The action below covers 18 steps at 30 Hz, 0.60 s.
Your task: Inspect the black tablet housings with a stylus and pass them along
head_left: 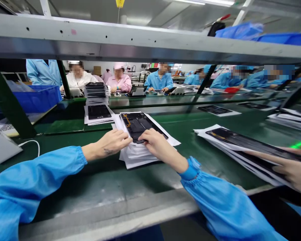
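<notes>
A black tablet back housing (147, 122) with orange flex cable along its left side lies on a stack of white paper sheets (134, 158). My left hand (114, 143) is at the housing's near left corner, fingers curled together; what they pinch, if anything, is hidden. Over the near edge, my right hand (157, 144) has its thumb and fingers closed on a small black piece (140, 141). Whether that piece is fixed to the housing I cannot tell.
Behind to the left stand dark panels interleaved with paper (97, 95) and another panel (99, 111). A co-worker's hand (291, 169) touches a panel stack (240, 144) at right. A metal shelf (140, 40) crosses overhead. A blue bin (32, 98) sits left.
</notes>
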Each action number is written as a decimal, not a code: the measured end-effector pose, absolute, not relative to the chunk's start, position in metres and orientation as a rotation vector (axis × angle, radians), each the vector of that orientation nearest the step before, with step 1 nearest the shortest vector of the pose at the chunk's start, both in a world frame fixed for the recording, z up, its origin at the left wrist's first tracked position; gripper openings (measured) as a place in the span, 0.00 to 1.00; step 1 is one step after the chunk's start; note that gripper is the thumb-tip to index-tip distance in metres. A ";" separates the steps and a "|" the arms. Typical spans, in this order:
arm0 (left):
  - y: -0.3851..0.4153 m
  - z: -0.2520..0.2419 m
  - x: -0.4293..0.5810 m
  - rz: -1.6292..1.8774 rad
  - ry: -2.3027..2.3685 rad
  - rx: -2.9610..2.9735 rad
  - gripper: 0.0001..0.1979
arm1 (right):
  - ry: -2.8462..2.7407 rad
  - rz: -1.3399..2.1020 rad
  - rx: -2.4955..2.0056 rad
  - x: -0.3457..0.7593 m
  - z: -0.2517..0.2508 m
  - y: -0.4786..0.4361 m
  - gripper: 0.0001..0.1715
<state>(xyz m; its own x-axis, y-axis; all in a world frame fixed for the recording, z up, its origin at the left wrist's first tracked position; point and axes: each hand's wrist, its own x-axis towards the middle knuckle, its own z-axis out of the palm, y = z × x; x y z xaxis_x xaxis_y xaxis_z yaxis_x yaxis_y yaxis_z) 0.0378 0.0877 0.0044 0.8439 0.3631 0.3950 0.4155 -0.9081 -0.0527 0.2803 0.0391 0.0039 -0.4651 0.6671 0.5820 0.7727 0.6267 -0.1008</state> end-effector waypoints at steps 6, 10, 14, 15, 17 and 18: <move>0.082 0.018 0.055 -0.655 -0.632 -2.967 0.12 | -2.310 -0.175 -1.057 0.280 0.009 0.036 0.10; 0.083 0.024 0.048 -0.891 -0.885 -3.078 0.11 | -2.262 -0.149 -0.989 0.281 0.018 0.036 0.12; 0.094 0.029 0.041 -1.176 -1.338 -3.279 0.24 | -2.090 -0.146 -0.938 0.275 0.025 0.040 0.10; 0.097 0.030 0.042 -1.240 -1.443 -3.357 0.28 | -2.064 -0.141 -0.917 0.271 0.025 0.041 0.09; 0.101 0.034 0.049 -1.434 -1.618 -3.490 0.30 | -2.050 -0.122 -0.864 0.258 0.024 0.038 0.09; 0.100 0.036 0.054 -1.593 -1.697 -3.520 0.28 | -2.056 -0.110 -0.836 0.250 0.023 0.035 0.10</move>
